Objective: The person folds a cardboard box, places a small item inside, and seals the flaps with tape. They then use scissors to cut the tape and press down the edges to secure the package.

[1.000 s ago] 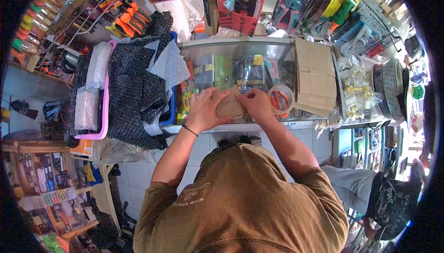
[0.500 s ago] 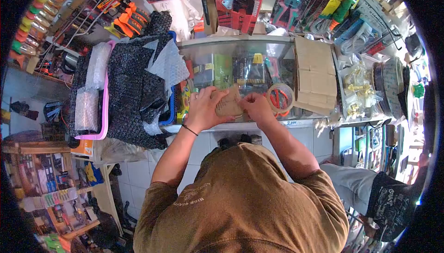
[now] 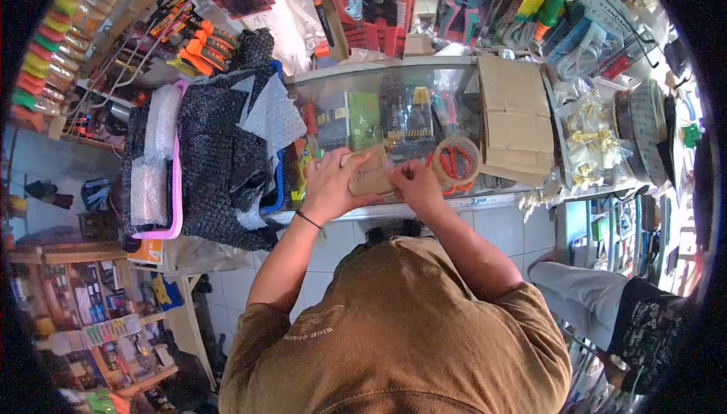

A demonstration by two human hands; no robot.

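My left hand (image 3: 329,188) grips a small flat brown cardboard packet (image 3: 370,172) near the front edge of the glass-topped counter (image 3: 307,92). Its thumb lies along the near side and its fingers over the far left corner. Faint dark writing shows on the packet. At the packet's right edge, my right hand (image 3: 419,189) is closed in a pinch; what sits between those fingertips is too small to make out. Just right of that hand lies a roll of tape (image 3: 474,154) on the glass, with red-handled tools visible through its ring.
Folded cardboard (image 3: 516,119) lies on the counter's right side. To the left, black bubble wrap (image 3: 208,141) fills a blue basket (image 3: 274,198) beside a pink one (image 3: 178,187). Packaged tools hang along the back. A person in grey trousers (image 3: 579,293) is at lower right.
The camera view has shifted slightly. Both hands stay at the packet, which is turned a little; the right hand remains pinched at its right edge.
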